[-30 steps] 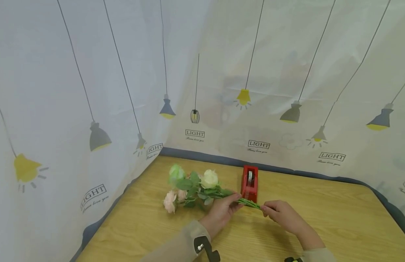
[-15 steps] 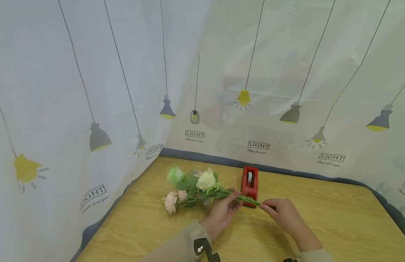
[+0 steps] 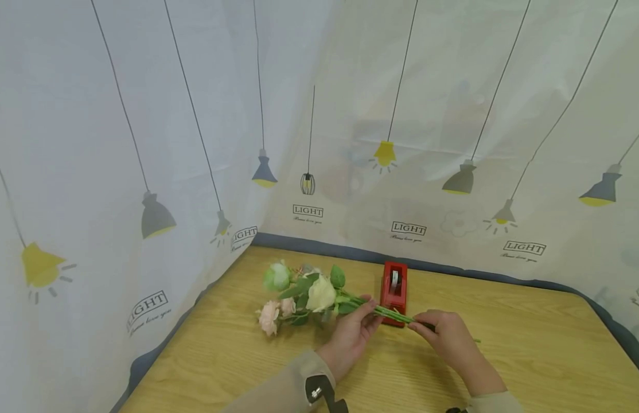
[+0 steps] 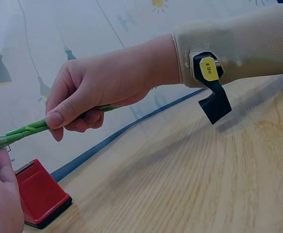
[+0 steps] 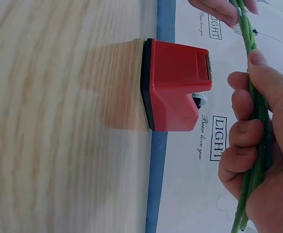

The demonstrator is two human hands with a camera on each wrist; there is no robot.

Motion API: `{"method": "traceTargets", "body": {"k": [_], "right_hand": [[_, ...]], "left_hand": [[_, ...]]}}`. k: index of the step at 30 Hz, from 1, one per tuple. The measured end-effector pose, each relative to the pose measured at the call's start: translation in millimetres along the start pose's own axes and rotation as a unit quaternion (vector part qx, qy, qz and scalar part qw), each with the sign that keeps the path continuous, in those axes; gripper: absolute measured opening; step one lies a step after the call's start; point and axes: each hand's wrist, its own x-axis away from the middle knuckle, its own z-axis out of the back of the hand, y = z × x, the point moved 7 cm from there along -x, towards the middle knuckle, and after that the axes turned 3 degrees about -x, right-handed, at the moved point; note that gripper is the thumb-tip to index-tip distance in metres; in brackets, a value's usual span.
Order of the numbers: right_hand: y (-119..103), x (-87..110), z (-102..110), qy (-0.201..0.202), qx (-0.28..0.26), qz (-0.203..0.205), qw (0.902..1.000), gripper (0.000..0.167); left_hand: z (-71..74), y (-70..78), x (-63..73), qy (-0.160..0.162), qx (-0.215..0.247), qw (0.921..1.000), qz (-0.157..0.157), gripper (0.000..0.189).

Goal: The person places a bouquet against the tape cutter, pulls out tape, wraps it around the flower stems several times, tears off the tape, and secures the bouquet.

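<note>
A bunch of flowers lies slantwise across both hands in the head view, with a cream rose (image 3: 321, 294), a pale green bloom (image 3: 277, 277) and pink blooms (image 3: 269, 317) on the left. My left hand (image 3: 350, 334) holds the green stems (image 3: 385, 311) just below the leaves, thumb on top. Farther down, my right hand (image 3: 445, 337) grips the same stems; in the right wrist view its fingers (image 5: 243, 133) curl round them and the cut ends stick out below the palm. Behind the stems stands a red tape dispenser (image 3: 395, 281) with a tape roll in it.
The wooden table (image 3: 531, 338) runs under both arms. A white cloth backdrop (image 3: 428, 103) printed with hanging lamps rises along its back and left edges, with a dark blue strip (image 3: 319, 248) at the foot.
The cream rose has turned down and toward me, and a leaf now stands up beside it. A stem end has come into view right of my right hand. Both hands keep their hold.
</note>
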Motion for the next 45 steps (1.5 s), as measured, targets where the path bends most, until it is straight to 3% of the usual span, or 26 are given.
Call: {"method": "traceTargets", "body": {"k": [4,17,21,25,30,36,45], "right_hand": [[-2.5,0.1,0.5,0.008,0.005,0.001,1.0000,0.018],[-7.6,0.3,1.7,0.017,0.008,0.009,0.9998,0.013],[-10.6,-0.7,1.4,0.002,0.021,0.007,0.9997,0.009],[-4.9,-1.6,-6.9,-0.072,0.029,-0.038,0.9962,0.019],[6.3,3.3,-19.5,-0.158,-0.019,-0.115,0.9806,0.034],[13.2,7.5,-23.3,-0.166,-0.092,-0.191,0.9631,0.057],[12.0,8.3,-25.0,-0.171,-0.127,-0.218,0.9523,0.045]], "left_hand": [[0.3,0.1,-1.1,-0.003,-0.002,1.0000,-0.001,0.011],[0.2,1.7,-3.0,-0.002,-0.002,0.9999,0.010,0.010],[0.5,3.1,-3.6,0.004,0.001,1.0000,0.006,0.010],[2.3,0.6,-5.0,0.002,0.000,1.0000,0.000,0.013],[2.4,-3.5,-6.4,-0.019,-0.009,0.9998,0.004,0.017],[2.1,-5.7,-6.0,-0.020,-0.017,0.9996,0.008,0.015],[-0.4,-3.6,-4.2,-0.039,-0.023,0.9990,0.007,0.015]]}}
